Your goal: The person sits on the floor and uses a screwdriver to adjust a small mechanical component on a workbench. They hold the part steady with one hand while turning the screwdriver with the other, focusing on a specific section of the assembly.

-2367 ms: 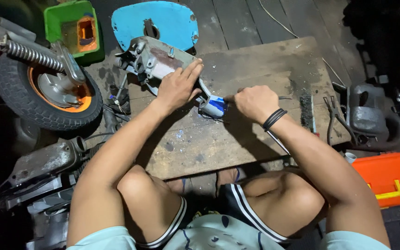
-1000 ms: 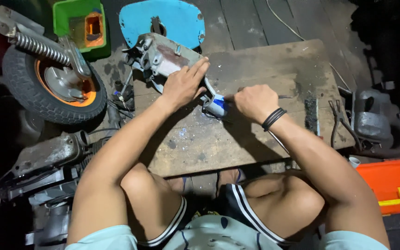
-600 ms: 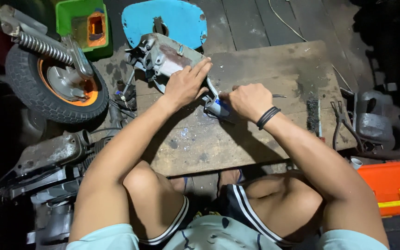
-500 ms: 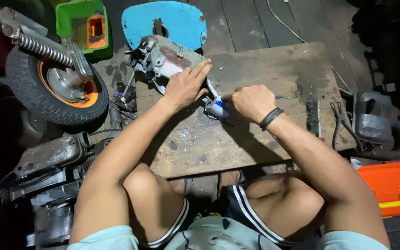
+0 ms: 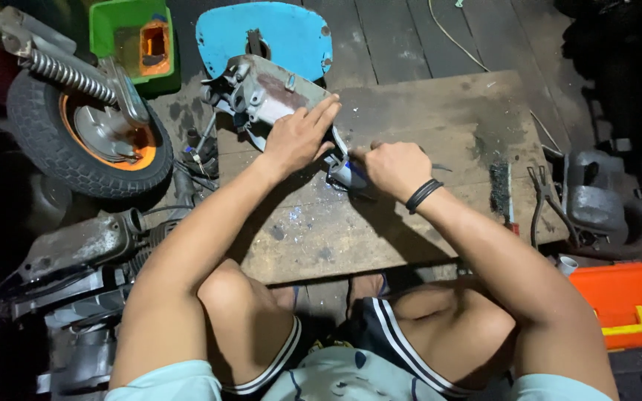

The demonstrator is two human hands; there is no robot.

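My left hand presses flat on a grey metal housing part that lies on a worn wooden board. The hand covers the part's near end, where a blue and silver piece shows between my hands. My right hand, with a black band at the wrist, is closed around a thin tool whose tip sticks out to the right. The tool's working end is hidden under my fingers.
A small wheel with an orange rim and a coil spring lies at the left, by a green tray and a blue curved panel. A wire brush, pliers, an orange case are at the right.
My right hand has shifted slightly left, closer to the left hand and the blue and silver piece. The left hand stays pressed on the grey part.
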